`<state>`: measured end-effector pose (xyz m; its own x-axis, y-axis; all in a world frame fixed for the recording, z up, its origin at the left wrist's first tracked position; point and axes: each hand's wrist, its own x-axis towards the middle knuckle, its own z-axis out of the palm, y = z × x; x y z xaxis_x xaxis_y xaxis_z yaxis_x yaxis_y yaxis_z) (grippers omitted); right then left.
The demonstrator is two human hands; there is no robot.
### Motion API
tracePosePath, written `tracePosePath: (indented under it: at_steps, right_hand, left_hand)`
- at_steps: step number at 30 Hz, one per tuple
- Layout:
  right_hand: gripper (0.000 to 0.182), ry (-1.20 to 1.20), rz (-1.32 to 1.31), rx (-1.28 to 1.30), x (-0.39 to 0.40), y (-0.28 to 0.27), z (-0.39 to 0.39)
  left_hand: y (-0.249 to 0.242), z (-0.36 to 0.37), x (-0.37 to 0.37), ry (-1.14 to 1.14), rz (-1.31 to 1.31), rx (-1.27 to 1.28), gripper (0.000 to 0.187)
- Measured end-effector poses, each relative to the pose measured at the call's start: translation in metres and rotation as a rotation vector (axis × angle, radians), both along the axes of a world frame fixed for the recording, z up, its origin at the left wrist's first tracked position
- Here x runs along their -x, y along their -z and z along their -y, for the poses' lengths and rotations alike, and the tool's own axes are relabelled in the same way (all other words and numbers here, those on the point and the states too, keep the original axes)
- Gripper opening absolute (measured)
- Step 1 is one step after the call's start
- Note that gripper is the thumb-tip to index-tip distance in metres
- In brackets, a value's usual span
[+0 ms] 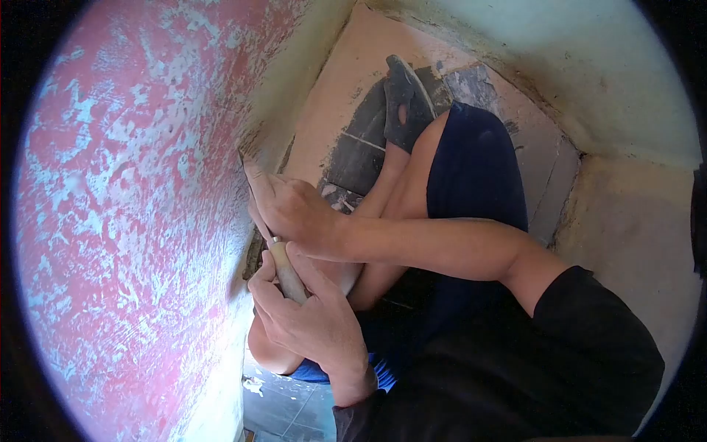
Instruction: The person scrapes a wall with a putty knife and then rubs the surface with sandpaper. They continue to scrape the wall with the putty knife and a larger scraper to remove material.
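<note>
Squatting low by a red wall (125, 221) with patchy paint, left hand (313, 317) wrapped tight around the pale handle of a scraper (286, 271), right hand (291, 210) pressing flat on its blade against the wall's bottom edge.

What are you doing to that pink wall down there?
A person is crouched beside a wall whose pink paint is patchy, with pale plaster showing through. Both hands hold a scraper against the wall's edge. One hand grips the pale handle, and the other hand presses near the blade, which is mostly hidden. A sandalled foot rests on the dusty tiled floor.
</note>
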<state>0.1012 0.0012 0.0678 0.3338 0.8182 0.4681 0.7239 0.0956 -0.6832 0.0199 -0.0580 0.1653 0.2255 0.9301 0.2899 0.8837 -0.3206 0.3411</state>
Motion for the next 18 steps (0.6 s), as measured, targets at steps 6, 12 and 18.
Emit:
tracePosePath:
  at_steps: [6,12,18]
  right_hand:
    - [0.068,0.002,0.014,-0.05,-0.0003,0.0073,-0.0026]
    - [0.069,-0.04,0.009,-0.037,-0.0006,0.0045,-0.0017]
    - [0.069,-0.035,0.089,0.027,0.0002,0.0056,-0.0022]
  left_hand:
    - [0.0045,-0.0027,-0.001,-0.012,-0.001,0.035,0.03]
    - [0.0008,-0.0018,0.0021,-0.021,0.04,0.049,0.028]
    - [0.0058,-0.005,0.0043,-0.009,0.062,0.035,0.025]
